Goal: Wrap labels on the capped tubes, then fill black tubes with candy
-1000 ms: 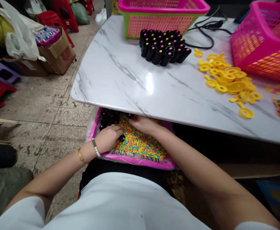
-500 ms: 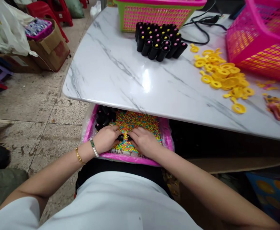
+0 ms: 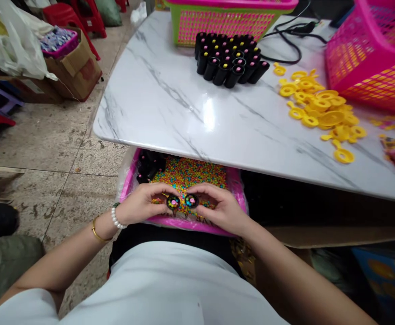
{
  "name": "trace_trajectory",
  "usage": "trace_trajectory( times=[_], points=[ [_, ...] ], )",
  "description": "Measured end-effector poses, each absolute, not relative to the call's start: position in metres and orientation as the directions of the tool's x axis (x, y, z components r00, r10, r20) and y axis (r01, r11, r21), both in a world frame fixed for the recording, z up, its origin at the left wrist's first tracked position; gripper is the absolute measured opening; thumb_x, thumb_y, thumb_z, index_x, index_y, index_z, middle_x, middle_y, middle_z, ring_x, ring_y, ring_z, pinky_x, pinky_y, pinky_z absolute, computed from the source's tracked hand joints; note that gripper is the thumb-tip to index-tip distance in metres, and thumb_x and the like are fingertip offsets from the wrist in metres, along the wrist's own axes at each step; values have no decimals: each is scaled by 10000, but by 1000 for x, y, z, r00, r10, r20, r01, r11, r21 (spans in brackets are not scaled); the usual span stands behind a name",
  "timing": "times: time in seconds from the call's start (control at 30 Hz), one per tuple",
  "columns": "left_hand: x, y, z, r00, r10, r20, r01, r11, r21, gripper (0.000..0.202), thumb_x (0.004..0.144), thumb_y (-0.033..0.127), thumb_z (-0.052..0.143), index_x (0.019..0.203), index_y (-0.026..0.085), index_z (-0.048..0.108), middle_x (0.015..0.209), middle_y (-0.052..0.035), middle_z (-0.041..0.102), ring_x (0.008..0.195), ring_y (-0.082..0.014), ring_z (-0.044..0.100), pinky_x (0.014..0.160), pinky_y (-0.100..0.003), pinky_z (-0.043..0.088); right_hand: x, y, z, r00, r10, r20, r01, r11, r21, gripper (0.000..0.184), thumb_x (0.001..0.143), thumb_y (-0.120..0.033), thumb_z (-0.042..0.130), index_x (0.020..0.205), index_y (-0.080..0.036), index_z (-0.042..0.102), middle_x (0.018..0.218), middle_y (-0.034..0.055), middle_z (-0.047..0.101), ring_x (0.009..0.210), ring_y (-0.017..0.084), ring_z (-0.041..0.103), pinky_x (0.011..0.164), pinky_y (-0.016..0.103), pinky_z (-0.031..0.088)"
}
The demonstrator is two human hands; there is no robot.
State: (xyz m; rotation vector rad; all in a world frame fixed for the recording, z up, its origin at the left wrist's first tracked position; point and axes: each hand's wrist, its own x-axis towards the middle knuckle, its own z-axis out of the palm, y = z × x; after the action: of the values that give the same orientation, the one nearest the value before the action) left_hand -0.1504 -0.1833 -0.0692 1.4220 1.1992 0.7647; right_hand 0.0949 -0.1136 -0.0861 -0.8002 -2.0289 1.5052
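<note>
A pink tray (image 3: 128, 183) full of small coloured candy beads (image 3: 190, 174) rests on my lap under the table edge. My left hand (image 3: 143, 204) is closed round a black tube (image 3: 173, 201) with coloured beads at its open end. My right hand (image 3: 219, 205) grips a second black tube (image 3: 191, 201), also filled with beads. Both tubes are held side by side just above the tray's near rim, mouths facing me. Empty black tubes (image 3: 150, 164) lie in the tray's far left corner.
On the white marble table (image 3: 183, 104) stand several filled black tubes (image 3: 229, 61), a pile of yellow plastic rings (image 3: 322, 110), a green and pink basket (image 3: 227, 18), a pink basket (image 3: 373, 58) and a black cable (image 3: 285, 38). Boxes, bags and stools crowd the floor at left.
My hands came together from scooping among the beads and lifted toward me, turning the two black tubes upright so their bead-filled mouths show.
</note>
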Motion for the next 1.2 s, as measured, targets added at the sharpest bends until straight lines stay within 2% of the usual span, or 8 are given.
trace_trajectory(
  times=[0.13,0.23,0.43,0.63,0.73,0.93,1.07,1.2],
  points=[
    [-143,-184,-61,249,961,-119,102,96,990,322,775,141,735,1094,173,707,1047,-60,731,942,-166,688,886,-294,550,91,-118,-71,-712,700,58,66,149,-987,243,852,-263,703,1087,-218,665,1067,79,735,976,196,726,900,342,592],
    [-141,-179,-45,199,980,25,152,-56,987,277,771,156,760,1045,180,728,1042,-77,700,982,-180,656,888,-305,538,93,-111,-47,-736,650,189,43,323,-946,207,862,-236,701,1069,-245,695,1069,78,744,990,207,721,893,349,595],
    [-135,-155,-7,67,934,352,386,-349,854,233,788,181,759,1015,217,725,922,-36,636,802,-138,582,728,-285,524,101,-79,0,-590,688,423,128,597,-792,241,823,-178,719,1039,-287,728,1011,68,654,888,183,672,744,313,601],
    [-121,-122,19,23,905,424,453,-387,803,211,760,172,784,949,186,693,854,-15,639,703,-116,569,599,-244,490,95,-51,25,-525,705,477,184,641,-745,232,806,-143,690,1010,-254,676,937,32,667,751,143,659,548,236,556],
    [-116,-114,34,59,855,515,496,-473,728,221,777,132,737,983,180,675,928,-33,695,844,-147,637,724,-280,541,92,-49,27,-524,708,473,245,657,-713,300,801,-129,670,1076,-247,653,965,27,715,776,146,691,567,238,569],
    [-120,-83,40,79,866,494,428,-477,768,225,833,181,682,1057,180,671,986,-39,745,876,-138,693,822,-296,580,89,-40,14,-514,736,441,253,621,-742,283,832,-175,651,1109,-234,655,976,32,750,815,162,721,695,299,622],
    [-129,-27,32,195,812,550,390,-579,716,290,831,166,683,1121,166,679,1026,-60,747,867,-130,691,811,-286,579,79,5,10,-494,707,506,280,680,-677,247,807,-217,660,1054,-211,657,968,46,739,815,167,703,680,304,614],
    [-136,26,25,198,784,588,477,-601,641,273,790,132,700,1062,147,693,980,-61,741,808,-127,665,758,-286,566,69,57,8,-503,729,464,348,663,-663,231,756,-259,668,977,-195,653,886,33,734,684,146,670,637,301,596]
  ],
)
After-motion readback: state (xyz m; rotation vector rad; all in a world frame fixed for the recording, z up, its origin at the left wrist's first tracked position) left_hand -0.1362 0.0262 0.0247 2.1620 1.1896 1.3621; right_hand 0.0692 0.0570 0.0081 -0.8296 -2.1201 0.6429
